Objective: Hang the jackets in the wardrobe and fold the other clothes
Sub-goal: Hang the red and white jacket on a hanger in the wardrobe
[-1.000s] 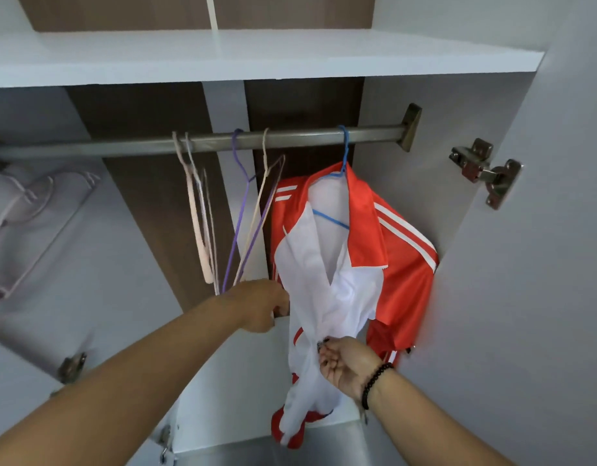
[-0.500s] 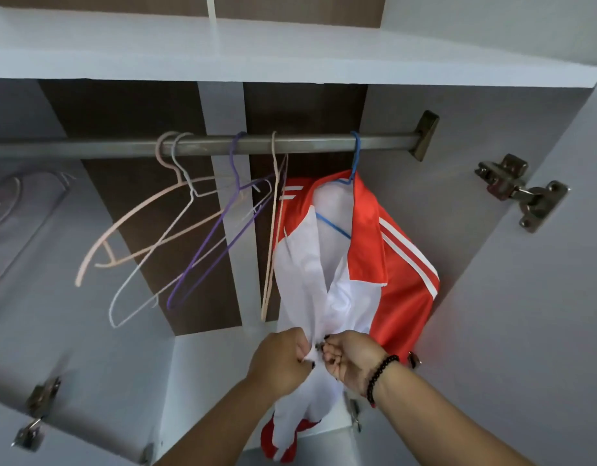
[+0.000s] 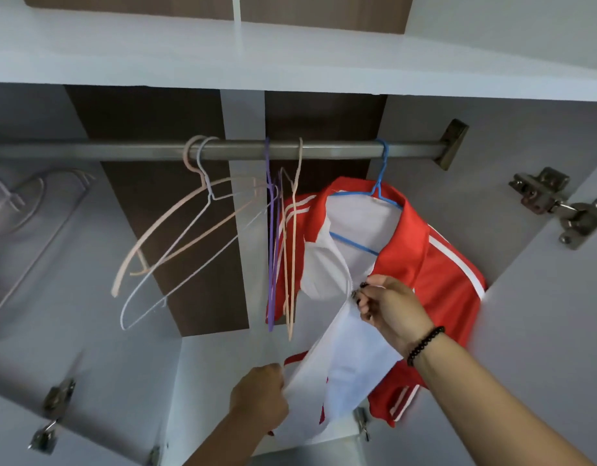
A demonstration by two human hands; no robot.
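A red jacket (image 3: 434, 264) with white stripes and white lining hangs on a blue hanger (image 3: 381, 183) from the wardrobe rail (image 3: 122, 151), at the rail's right end. My right hand (image 3: 391, 307) pinches the zip pull at mid-chest height on the jacket's front. Lower down, my left hand (image 3: 260, 403) grips the bottom hem of the jacket and holds it taut. The front is closed below the pull and open above it.
Several bare hangers (image 3: 203, 237), pink, white, purple and beige, hang on the rail left of the jacket. A white shelf (image 3: 223, 65) runs above. The open door with a metal hinge (image 3: 559, 206) stands on the right. The wardrobe's left side holds door hinges (image 3: 55, 412).
My right hand has drawn the zip pull upward along the jacket's front. My left hand has dropped to the hem. The pink and white hangers have swung to the left.
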